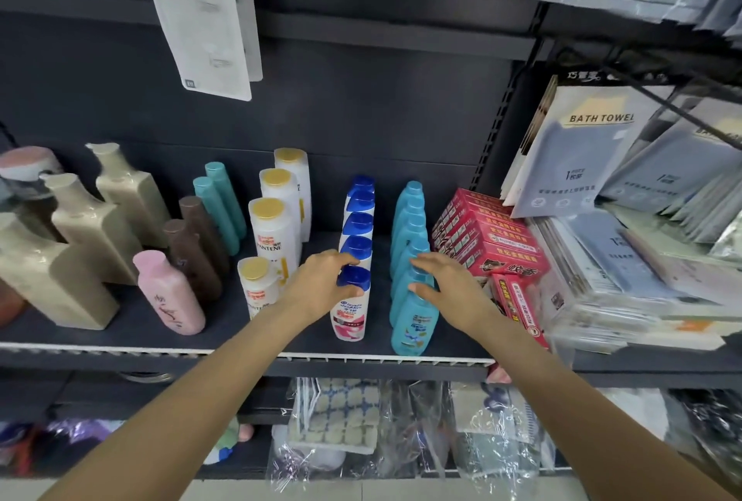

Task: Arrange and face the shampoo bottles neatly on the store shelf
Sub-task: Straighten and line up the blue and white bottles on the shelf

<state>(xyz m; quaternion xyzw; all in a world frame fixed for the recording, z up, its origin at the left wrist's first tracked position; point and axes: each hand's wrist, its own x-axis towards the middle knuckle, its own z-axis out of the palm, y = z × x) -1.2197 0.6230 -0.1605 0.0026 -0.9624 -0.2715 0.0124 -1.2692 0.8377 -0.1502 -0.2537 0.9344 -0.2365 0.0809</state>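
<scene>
A: left hand (327, 279) fingers curled round the blue cap of the front white shampoo bottle (350, 311); right hand (445, 285) grips the front turquoise bottle (413, 320) neck; both at the shelf (120, 348) edge.

B: rigid plastic, likely slick, tippy; hold lower on the body.

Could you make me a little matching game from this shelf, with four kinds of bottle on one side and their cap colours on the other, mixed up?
Bottles:
1. white Pantene bottles
2. white bottle under the left hand
3. light blue bottle at the right hand
4. pink bottle at the front

Cap colours:
A. pink
B. dark blue
C. gold
D. light blue

Pairs: 1-C, 2-B, 3-D, 4-A.
</scene>
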